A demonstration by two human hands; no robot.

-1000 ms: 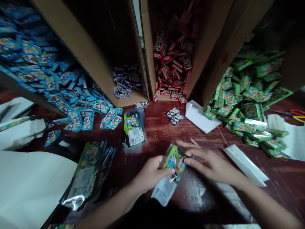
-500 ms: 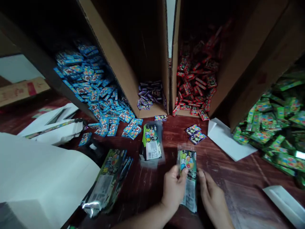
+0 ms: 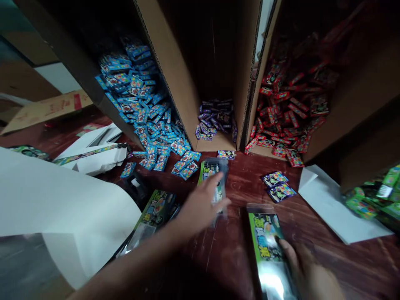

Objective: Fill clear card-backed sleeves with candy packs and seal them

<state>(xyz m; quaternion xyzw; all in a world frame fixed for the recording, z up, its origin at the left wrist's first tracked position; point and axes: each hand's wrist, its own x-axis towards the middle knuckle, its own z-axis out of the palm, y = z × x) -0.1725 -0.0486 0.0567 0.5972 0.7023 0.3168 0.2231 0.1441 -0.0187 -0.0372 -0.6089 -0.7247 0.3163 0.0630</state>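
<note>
My left hand (image 3: 200, 204) reaches forward with its fingers spread over a small stack of green-and-black printed plastic packets (image 3: 210, 166). Blur hides whether the fingertips touch it. My right hand (image 3: 308, 262) grips the right side of another such packet (image 3: 267, 239), thumb on its front; its lower part shines with glare. Under my left forearm, partly covered, lies a pile of filled packets (image 3: 154, 210). Two small purple candy boxes (image 3: 278, 186) rest between the stack and a white paper sheet, and one more purple box (image 3: 226, 155) sits just behind the stack.
Tipped cardboard cartons (image 3: 175, 83) spill blue boxes (image 3: 146, 108), purple boxes (image 3: 215, 116) and red boxes (image 3: 281, 121). Green boxes (image 3: 390, 196) are at right, beside a white sheet (image 3: 337, 204). A large white sheet (image 3: 62, 196) covers the left front of the dark red tabletop (image 3: 218, 250).
My left hand has let go of the packet and moved left and forward to the stack. My right hand now holds the packet alone, farther right. The view has turned slightly left.
</note>
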